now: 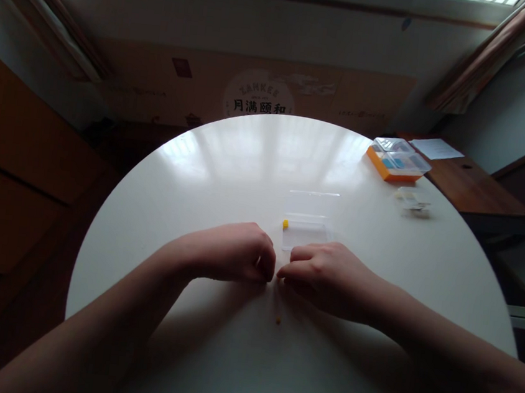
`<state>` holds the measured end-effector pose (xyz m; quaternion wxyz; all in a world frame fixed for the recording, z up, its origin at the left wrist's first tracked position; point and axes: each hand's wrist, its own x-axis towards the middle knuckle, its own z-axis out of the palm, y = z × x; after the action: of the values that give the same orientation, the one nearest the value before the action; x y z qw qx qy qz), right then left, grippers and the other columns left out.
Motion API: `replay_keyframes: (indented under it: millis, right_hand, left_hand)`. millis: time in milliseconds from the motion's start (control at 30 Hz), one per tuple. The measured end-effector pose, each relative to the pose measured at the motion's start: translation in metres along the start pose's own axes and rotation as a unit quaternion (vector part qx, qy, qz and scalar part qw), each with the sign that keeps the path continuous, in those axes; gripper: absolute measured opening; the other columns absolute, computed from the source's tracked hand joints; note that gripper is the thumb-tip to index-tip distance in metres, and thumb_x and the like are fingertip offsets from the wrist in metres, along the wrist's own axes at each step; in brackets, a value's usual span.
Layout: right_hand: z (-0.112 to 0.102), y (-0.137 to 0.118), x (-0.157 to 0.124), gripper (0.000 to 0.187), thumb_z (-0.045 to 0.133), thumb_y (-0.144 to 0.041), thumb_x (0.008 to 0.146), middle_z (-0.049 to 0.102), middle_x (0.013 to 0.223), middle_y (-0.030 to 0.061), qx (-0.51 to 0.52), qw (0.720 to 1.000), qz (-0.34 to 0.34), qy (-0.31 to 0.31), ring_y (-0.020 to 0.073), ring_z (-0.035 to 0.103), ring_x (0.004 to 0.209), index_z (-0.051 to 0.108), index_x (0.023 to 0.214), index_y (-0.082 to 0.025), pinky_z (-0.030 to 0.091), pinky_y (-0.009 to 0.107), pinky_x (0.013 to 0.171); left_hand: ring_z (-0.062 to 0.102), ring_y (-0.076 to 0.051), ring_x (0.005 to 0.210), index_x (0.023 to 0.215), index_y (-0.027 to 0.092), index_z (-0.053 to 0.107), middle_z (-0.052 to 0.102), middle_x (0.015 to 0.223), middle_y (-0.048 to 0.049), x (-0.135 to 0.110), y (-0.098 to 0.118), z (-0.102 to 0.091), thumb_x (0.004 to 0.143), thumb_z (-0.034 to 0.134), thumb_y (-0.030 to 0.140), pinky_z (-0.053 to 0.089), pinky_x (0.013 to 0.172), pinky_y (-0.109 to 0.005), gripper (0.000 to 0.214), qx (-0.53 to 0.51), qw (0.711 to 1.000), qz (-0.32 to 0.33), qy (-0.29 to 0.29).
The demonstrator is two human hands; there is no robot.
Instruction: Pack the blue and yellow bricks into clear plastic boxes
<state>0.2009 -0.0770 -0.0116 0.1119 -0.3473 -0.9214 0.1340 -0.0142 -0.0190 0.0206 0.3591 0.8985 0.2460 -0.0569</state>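
My left hand (240, 253) is closed, fingertips pressed together low over the table. Facing it across a narrow gap, my right hand (324, 272) is closed too, in a pinch. Whatever the fingers hold, if anything, is hidden or too small to name. Just beyond my hands lies a small clear plastic box (312, 234) with its lid (312, 203) folded back. A small yellow piece (285, 224) sits at the box's left side. Nearer to me, a tiny yellowish bit (278, 321) rests on the table below the gap between my hands.
The round white table (187, 201) carries an orange box with a clear lid (397, 161) at the back right. Beside it is a blurred small clear packet or box (412, 203). Behind stands a wooden desk (479, 185) with a white paper (436, 148).
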Motion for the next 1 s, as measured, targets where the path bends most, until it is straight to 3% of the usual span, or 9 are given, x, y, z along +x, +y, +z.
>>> replay_keyframes:
  millis: [467, 667, 800, 1000]
  right_hand:
    - [-0.004, -0.007, 0.001, 0.014, 0.055, -0.020, 0.080, 0.059, 0.072, -0.0034, -0.009, 0.996, 0.086, -0.025, 0.0039, 0.040, 0.060, 0.066, 0.072, -0.020, 0.018, 0.019, 0.056]
    - [-0.008, -0.008, -0.001, 0.017, 0.054, -0.024, 0.086, 0.063, 0.081, -0.0043, 0.001, 0.993, 0.106, 0.042, 0.0047, 0.051, 0.068, 0.070, 0.089, -0.028, 0.026, 0.018, 0.060]
    - [-0.016, 0.001, -0.001, 0.017, 0.055, -0.028, 0.087, 0.064, 0.085, -0.0047, -0.006, 0.978, 0.176, 0.111, 0.0046, 0.053, 0.071, 0.071, 0.092, -0.029, 0.032, 0.017, 0.065]
    - [-0.014, 0.020, 0.014, 0.019, 0.055, -0.031, 0.086, 0.066, 0.085, -0.0040, -0.046, 0.963, 0.252, 0.084, 0.0066, 0.055, 0.071, 0.074, 0.089, -0.030, 0.031, 0.019, 0.061]
  left_hand:
    - [0.057, -0.011, 0.065, 0.078, 0.022, 0.071, 0.068, 0.077, 0.0024, 0.003, -0.008, 0.003, 0.073, 0.056, 0.011, 0.041, 0.063, -0.022, 0.019, 0.018, 1.000, 0.008, 0.015]
    - [0.056, -0.011, 0.065, 0.078, 0.022, 0.071, 0.067, 0.077, 0.0020, 0.003, -0.006, 0.002, 0.076, 0.055, 0.012, 0.040, 0.062, -0.021, 0.019, 0.043, 0.998, 0.009, 0.039]
    - [0.055, -0.011, 0.065, 0.077, 0.022, 0.071, 0.067, 0.077, 0.0017, 0.003, -0.005, 0.002, 0.077, 0.055, 0.013, 0.040, 0.063, -0.022, 0.018, 0.059, 0.997, 0.003, 0.050]
    - [0.055, -0.012, 0.067, 0.076, 0.023, 0.071, 0.067, 0.079, 0.0013, 0.005, -0.008, 0.001, 0.075, 0.055, 0.013, 0.039, 0.062, -0.022, 0.019, 0.079, 0.994, -0.021, 0.072]
